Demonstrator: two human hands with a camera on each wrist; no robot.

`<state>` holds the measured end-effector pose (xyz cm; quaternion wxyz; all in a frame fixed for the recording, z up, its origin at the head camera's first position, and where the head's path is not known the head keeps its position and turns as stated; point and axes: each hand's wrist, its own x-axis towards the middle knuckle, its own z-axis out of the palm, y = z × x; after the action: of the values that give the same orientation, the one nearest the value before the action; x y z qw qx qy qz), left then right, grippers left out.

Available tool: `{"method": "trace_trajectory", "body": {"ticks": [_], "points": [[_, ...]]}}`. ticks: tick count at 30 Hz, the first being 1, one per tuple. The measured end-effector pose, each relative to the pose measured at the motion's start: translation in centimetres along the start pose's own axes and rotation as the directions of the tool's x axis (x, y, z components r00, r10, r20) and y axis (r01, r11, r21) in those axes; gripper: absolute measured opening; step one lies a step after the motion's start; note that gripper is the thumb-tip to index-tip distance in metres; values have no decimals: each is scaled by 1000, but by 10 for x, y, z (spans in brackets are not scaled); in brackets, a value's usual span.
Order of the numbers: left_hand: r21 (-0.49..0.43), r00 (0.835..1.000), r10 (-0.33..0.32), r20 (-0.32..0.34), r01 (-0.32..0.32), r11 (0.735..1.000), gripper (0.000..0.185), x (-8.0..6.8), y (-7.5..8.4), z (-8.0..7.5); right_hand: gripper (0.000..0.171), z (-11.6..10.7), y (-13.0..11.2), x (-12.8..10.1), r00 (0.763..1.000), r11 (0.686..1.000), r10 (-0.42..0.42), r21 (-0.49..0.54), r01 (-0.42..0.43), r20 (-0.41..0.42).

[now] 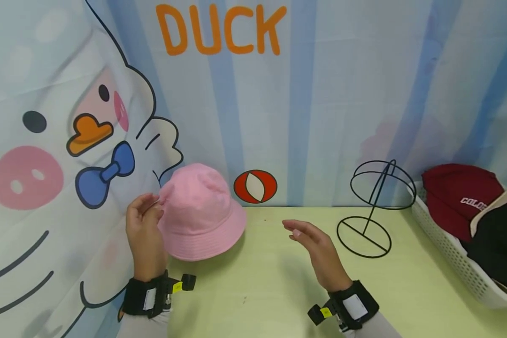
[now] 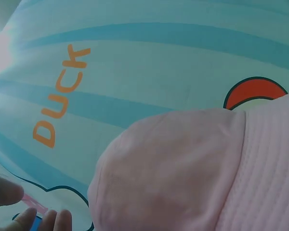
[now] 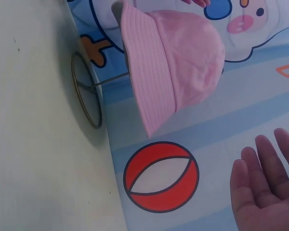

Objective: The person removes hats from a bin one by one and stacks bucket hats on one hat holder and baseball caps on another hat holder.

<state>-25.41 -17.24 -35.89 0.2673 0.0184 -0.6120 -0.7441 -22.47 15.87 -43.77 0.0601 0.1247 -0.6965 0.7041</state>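
A pink bucket hat (image 1: pixel 200 211) sits on a wire stand; the stand's round base (image 3: pixel 97 103) shows below the brim in the right wrist view. At the hat's left side is my left hand (image 1: pixel 145 230), fingers loosely bent and fingertips close by the crown. In the left wrist view, thumb (image 2: pixel 5 190) and fingers are parted, with the crown beside them. My right hand (image 1: pixel 318 253) hovers over the table right of the hat, holding nothing. Its fingers (image 3: pixel 265 159) are extended, clear of the hat.
A second black wire stand (image 1: pixel 365 237) is on the pale yellow table (image 1: pixel 253 300) to the right. Beyond it, a white basket (image 1: pixel 448 258) holds a maroon cap (image 1: pixel 460 197) and a black cap (image 1: pixel 504 244). Behind hangs a printed duck curtain (image 1: pixel 342 94).
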Motion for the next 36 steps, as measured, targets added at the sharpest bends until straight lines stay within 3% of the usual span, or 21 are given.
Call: {"method": "trace_trajectory", "body": {"ticks": [6, 12, 24, 36], "points": [[19, 999, 7, 46, -8, 1000, 35, -6, 2, 2, 35, -6, -7, -5, 1000, 999, -22, -44, 23, 12], [-25, 995, 54, 82, -53, 998, 28, -15, 5, 11, 36, -18, -17, -8, 999, 997, -52, -53, 52, -2], [-6, 973, 87, 215, -88, 996, 27, -34, -3, 33, 37, -41, -23, -13, 984, 983, -163, -90, 157, -66], [32, 942, 26, 336, -39, 999, 31, -48, -15, 51, 37, -62, -32, -21, 961, 964, -244, -140, 225, -134]]}}
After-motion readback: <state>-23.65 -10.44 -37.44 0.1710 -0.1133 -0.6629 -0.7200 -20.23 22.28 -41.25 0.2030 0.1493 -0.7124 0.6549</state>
